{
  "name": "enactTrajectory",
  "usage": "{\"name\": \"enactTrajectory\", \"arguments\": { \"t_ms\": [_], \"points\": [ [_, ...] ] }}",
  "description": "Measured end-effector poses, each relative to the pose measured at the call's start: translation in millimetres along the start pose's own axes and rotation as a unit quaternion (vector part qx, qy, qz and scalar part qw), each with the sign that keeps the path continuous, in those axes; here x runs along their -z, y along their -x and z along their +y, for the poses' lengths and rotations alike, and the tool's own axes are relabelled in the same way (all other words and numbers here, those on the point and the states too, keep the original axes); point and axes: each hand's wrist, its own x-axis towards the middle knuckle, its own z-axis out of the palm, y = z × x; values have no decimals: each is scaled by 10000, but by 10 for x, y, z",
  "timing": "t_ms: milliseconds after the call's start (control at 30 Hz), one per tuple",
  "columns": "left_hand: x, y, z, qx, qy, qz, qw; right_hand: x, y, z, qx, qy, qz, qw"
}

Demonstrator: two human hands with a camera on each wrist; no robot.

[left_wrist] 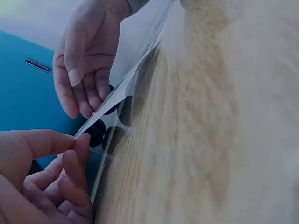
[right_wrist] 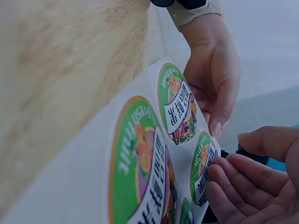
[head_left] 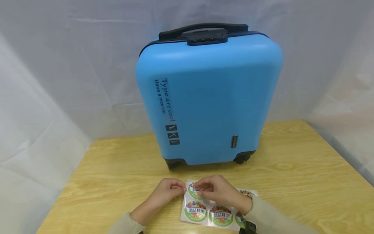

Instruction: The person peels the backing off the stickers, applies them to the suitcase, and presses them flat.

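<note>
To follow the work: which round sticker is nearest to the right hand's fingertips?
The top-left sticker in the head view: only there does the right hand have fingertips overlapping a sticker's picture.

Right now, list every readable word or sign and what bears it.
"Type are cool": blue suitcase.
"Have a nice trip": same suitcase.
"SWISS POLO", small: suitcase badge.
Three dark pictograms: suitcase.
"Fresh fruit", seemingly "精品鲜果": round stickers.
Black lock markings, if any: too small.

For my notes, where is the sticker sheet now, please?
In the head view, the sticker sheet is bottom centre, in front of the suitcase, its corner pinched by the left hand, the right hand over it.
</note>
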Motion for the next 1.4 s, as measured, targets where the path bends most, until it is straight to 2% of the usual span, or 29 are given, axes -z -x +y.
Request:
{"name": "enactTrajectory", "arguments": {
  "t_ms": [233, 567, 833, 1133, 1400],
  "points": [
    [-61, -19, 21, 148, 696, -132, 9974, 13, 24, -27, 162, -3, 232, 9996],
    [-139, -6, 90, 193, 938, -176, 9953, 0, 34, -43, 160, 118, 469, 9987],
    [-169, 6, 99, 392, 1256, -151, 9912, -34, 56, -47, 255, 105, 761, 9967],
    [-192, 10, 60, 200, 1658, -358, 9853, -61, 64, -58, 274, 47, 911, 9955],
    [-202, 19, 71, 14, 1545, -379, 9873, -84, 79, -80, 222, 186, 1004, 9945]
  ]
}}
